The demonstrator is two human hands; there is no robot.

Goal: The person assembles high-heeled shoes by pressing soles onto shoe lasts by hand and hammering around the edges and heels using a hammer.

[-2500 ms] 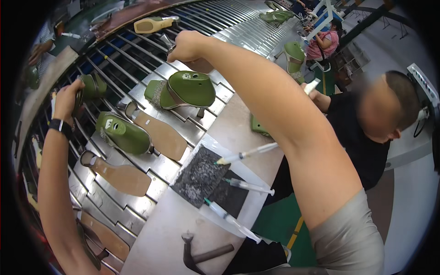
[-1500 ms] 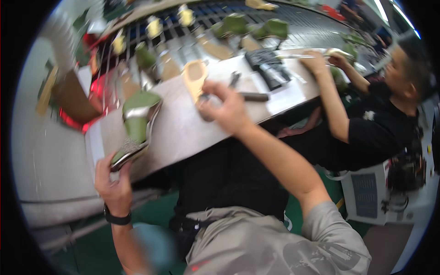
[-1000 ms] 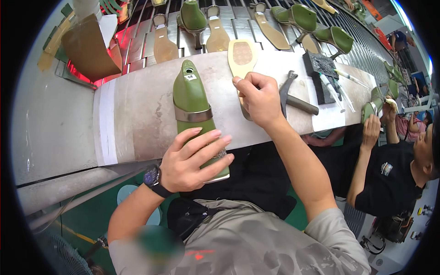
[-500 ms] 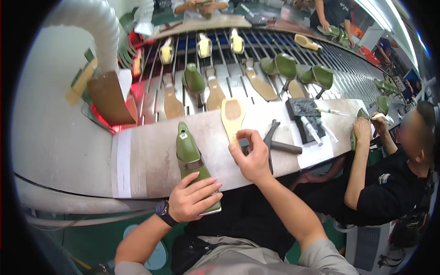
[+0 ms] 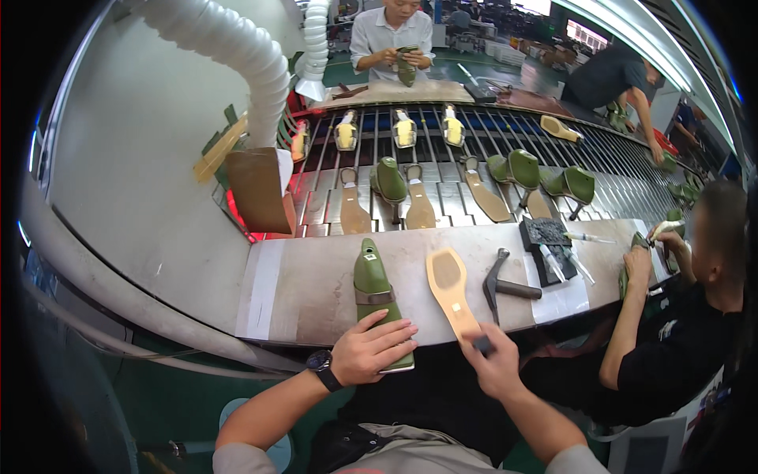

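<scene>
A green shoe upper on its last (image 5: 371, 278) lies lengthwise on the grey bench (image 5: 308, 284), toe pointing away from me. My left hand (image 5: 373, 349), with a dark watch on the wrist, lies over its heel end with fingers spread across it. To the right of the shoe a tan sole (image 5: 448, 286) lies flat. My right hand (image 5: 497, 368) pinches its near heel end at the bench's front edge. A hammer (image 5: 505, 286) lies just right of the sole.
Behind the bench a slatted conveyor (image 5: 442, 158) carries green lasted shoes (image 5: 388, 178) and tan soles (image 5: 420, 207). A white duct hose (image 5: 229, 55) hangs at left. A black glue tray with brushes (image 5: 546, 238) lies at right, beside a seated co-worker in black (image 5: 679, 332). A person (image 5: 393, 35) stands across the conveyor.
I brought the green shoe from the conveyor onto the bench. Over the last half second my right hand drew back from the middle of the bench to the sole's near end.
</scene>
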